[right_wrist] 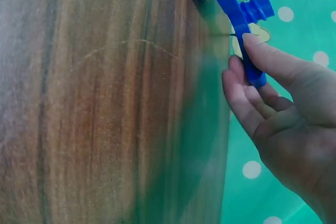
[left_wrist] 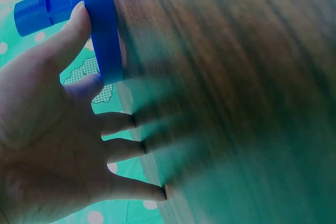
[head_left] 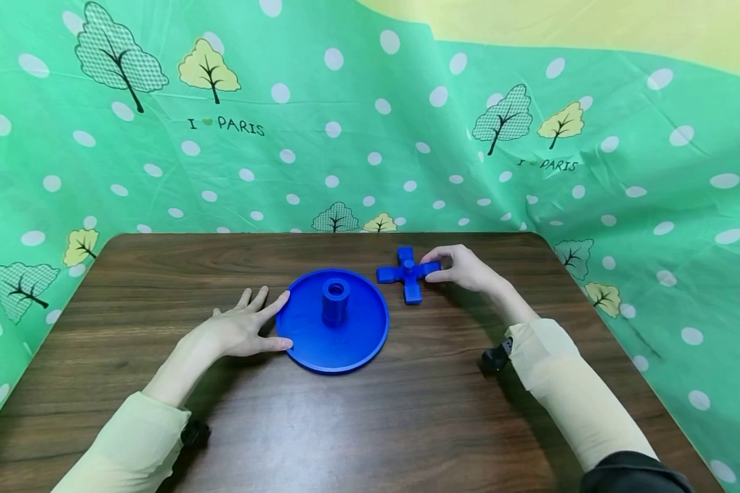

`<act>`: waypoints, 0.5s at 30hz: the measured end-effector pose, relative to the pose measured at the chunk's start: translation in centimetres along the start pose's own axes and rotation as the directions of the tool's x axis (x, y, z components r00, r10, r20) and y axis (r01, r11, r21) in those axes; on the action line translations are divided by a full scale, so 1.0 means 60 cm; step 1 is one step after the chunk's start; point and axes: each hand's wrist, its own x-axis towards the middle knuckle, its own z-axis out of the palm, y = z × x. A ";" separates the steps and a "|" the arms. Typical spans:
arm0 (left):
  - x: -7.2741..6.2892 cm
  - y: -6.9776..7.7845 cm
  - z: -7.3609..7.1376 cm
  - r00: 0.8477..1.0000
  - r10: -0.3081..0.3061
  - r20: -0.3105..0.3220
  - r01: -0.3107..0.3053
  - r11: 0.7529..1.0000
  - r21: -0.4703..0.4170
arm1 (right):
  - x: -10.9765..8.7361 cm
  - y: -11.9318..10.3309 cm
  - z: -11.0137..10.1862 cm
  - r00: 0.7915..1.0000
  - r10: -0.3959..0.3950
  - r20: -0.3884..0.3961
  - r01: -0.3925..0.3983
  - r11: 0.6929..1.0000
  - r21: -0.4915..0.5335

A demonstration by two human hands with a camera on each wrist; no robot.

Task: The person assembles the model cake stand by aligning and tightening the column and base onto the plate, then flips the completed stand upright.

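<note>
A round blue plate [head_left: 311, 346] with a raised rim lies on the table, and a hollow upright blue tube [head_left: 335, 305] stands at its middle. My left hand [head_left: 237, 332] touches the plate's left edge with thumb and index finger, its straight fingers spread and the others on the wood. Behind and right of the plate is a blue cross-shaped piece [head_left: 412, 291] with four arms. My right hand [head_left: 464, 267] pinches its right arm between thumb and fingers. A short ridged stub [right_wrist: 257, 10] sticks out of the cross in the right wrist view.
Both pieces are on a dark wood-grain table [head_left: 321, 438]. Past its back edge hangs a green curtain [head_left: 358, 103] with white dots and printed trees. A black wrist device [head_left: 497, 356] sits under the right cuff, and another black device [head_left: 195, 433] under the left.
</note>
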 end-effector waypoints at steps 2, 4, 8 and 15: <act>0.001 -0.001 0.000 1.000 0.001 0.000 -0.001 1.000 -0.002 | -0.002 -0.002 -0.004 1.000 0.003 -0.007 -0.003 1.000 0.031; 0.001 -0.001 0.001 1.000 0.000 0.000 0.000 1.000 -0.004 | -0.002 -0.004 -0.007 1.000 0.014 -0.011 -0.013 0.999 0.051; 0.002 0.000 0.001 1.000 -0.001 0.004 0.001 1.000 -0.009 | -0.002 -0.006 -0.013 0.999 0.034 -0.026 -0.031 0.997 0.077; 0.002 -0.002 0.001 1.000 -0.007 0.007 0.007 1.000 -0.014 | -0.003 -0.009 -0.015 0.998 0.022 -0.057 -0.017 0.996 0.087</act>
